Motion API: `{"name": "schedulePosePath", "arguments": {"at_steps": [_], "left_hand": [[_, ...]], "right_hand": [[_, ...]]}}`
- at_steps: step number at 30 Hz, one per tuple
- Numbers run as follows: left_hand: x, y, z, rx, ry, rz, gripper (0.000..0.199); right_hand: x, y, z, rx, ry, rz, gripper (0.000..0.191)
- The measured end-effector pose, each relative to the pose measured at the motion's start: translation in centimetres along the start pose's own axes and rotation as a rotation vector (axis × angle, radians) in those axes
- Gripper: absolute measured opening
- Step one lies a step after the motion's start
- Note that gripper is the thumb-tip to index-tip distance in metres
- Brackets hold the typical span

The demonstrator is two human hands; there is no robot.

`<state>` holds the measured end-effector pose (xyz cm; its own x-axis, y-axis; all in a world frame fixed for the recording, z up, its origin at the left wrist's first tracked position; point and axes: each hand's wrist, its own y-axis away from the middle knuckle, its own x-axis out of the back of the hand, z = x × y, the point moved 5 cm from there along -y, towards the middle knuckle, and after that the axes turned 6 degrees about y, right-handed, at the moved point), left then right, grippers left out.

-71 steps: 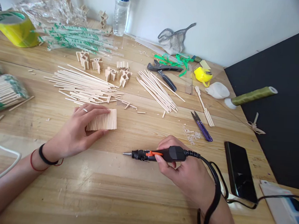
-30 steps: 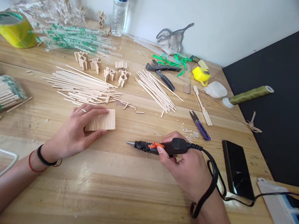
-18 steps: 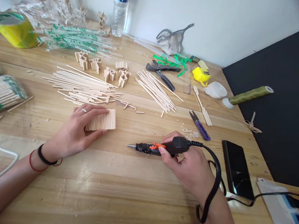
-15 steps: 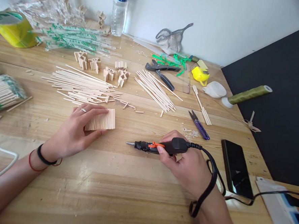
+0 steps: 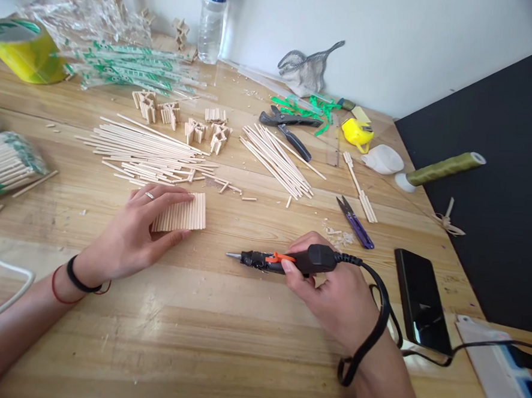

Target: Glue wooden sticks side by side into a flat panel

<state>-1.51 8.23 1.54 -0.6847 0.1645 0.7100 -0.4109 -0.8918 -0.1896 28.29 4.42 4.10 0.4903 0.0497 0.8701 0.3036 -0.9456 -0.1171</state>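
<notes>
My left hand (image 5: 151, 225) lies over a small panel of short wooden sticks (image 5: 197, 211) set side by side, its thumb on the near edge and its fingers across the far edge. In my right hand (image 5: 332, 287) is a black hot glue pen (image 5: 266, 261) with an orange trigger and a metal nozzle. The nozzle points left, above the table and apart from the panel. A black cord runs from the pen's rear over my right wrist. Behind the panel lies a pile of thin wooden sticks (image 5: 147, 150), with a few short cut pieces (image 5: 249, 199) near it.
Beyond are small stick structures (image 5: 195, 131), a second stick bundle (image 5: 277, 160) and black cutters (image 5: 292, 131). To the right lie purple snips (image 5: 354, 222), a phone (image 5: 422, 298) and a power strip (image 5: 499, 369). Yellow tape (image 5: 27, 52), bagged sticks (image 5: 9, 165) and a water bottle (image 5: 211, 27) stand left and back.
</notes>
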Motion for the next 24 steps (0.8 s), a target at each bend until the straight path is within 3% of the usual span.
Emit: {"name": "schedulePosePath", "arguments": {"at_steps": [6, 11, 24], "left_hand": [[-0.1, -0.1, 0.0, 0.002, 0.001, -0.011, 0.045], [0.0, 0.0, -0.1, -0.002, 0.005, 0.004, 0.045], [-0.2, 0.0, -0.2, -0.012, 0.006, 0.002, 0.043]], "right_hand": [[-0.6, 0.0, -0.5, 0.018, -0.043, 0.082, 0.01], [-1.2, 0.1, -0.6, 0.082, -0.072, 0.048, 0.013], [-1.2, 0.0, -1.1, 0.095, -0.105, 0.148, 0.014]]}}
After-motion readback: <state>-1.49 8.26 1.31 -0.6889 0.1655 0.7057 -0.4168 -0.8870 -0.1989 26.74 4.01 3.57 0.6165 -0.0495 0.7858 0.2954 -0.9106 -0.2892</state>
